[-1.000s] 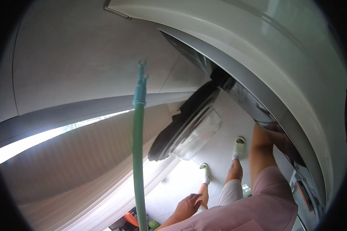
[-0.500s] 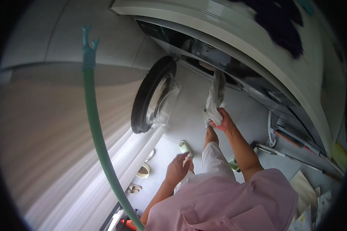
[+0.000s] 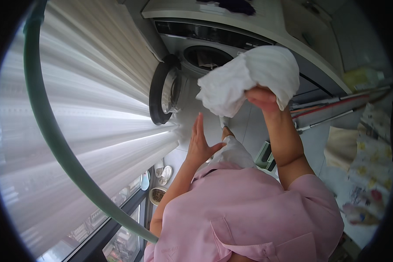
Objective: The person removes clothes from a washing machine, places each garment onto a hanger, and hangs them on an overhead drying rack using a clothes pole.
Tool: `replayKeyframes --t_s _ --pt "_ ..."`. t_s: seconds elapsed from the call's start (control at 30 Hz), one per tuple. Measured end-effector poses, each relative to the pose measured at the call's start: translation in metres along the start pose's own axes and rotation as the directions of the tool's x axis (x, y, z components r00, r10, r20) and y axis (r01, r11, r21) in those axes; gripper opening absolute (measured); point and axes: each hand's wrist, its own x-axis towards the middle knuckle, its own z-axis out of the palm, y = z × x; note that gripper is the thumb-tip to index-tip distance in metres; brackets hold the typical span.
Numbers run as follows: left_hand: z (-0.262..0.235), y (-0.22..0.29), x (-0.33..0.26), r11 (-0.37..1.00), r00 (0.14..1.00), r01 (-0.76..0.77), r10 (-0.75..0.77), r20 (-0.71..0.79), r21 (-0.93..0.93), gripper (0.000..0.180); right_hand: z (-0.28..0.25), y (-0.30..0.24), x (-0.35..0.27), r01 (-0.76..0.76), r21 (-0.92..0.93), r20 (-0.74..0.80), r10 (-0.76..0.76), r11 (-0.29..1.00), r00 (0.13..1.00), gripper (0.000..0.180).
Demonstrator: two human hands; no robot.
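Note:
My right hand [image 3: 263, 97] is raised and closed on a bunched white cloth [image 3: 249, 72]. The cloth drapes over and in front of the fingers, and whether it is a garment I cannot tell. Lower and to the left, my left hand [image 3: 199, 146] is apart from the cloth, fingers stretched and thumb out, with nothing in it. Beyond them stands a front-loading washing machine [image 3: 192, 37], its round door [image 3: 155, 89] swung out to the left. Some fabric [image 3: 204, 60] shows inside the drum opening.
A long green pole [image 3: 59, 135] curves down the left to my left upper arm. Sheer white curtains [image 3: 96, 105] hang behind it. A counter [image 3: 266, 27] tops the machine, with dark cloth [image 3: 233, 5] on it. Mop handles [image 3: 323, 120] and patterned fabric [image 3: 371, 153] lie right; a bowl [image 3: 157, 196] and slippers [image 3: 165, 174] lower left.
The white cloth has come out of the machine and up in my right hand. My left hand has risen with its fingers spread. The view has shifted, and the pole now appears farther left.

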Motion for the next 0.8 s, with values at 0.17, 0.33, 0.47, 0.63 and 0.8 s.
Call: replayKeyframes --t_s 0.17,0.33,0.47,0.63,0.8 --pt "-0.010 0.040 -0.024 0.984 0.975 -0.133 0.109 -0.192 -0.120 0.109 0.078 0.018 -0.028 -0.023 0.089 0.184 0.006 0.996 0.983 0.029" --pt "-0.014 0.066 -0.021 0.756 0.997 -0.072 0.048 -0.054 -0.651 0.050 0.084 0.009 -0.069 0.064 0.111 0.042 -0.069 0.992 0.997 0.028" --pt "-0.028 0.072 -0.011 0.604 0.986 -0.066 -0.083 -0.146 -0.795 0.019 0.088 -0.021 -0.107 0.208 -0.241 -0.272 -0.272 0.948 0.923 0.022" --pt "-0.052 0.143 0.017 0.673 0.893 -0.295 -0.058 -0.447 -0.678 0.052 0.080 -0.058 -0.160 0.206 -0.417 -0.364 -0.370 0.885 0.855 0.018" --pt "0.061 0.148 0.020 0.869 0.983 -0.126 0.045 -0.177 -0.479 0.065 0.100 -0.062 -0.175 0.094 -0.385 -0.254 -0.203 0.918 0.946 0.028"
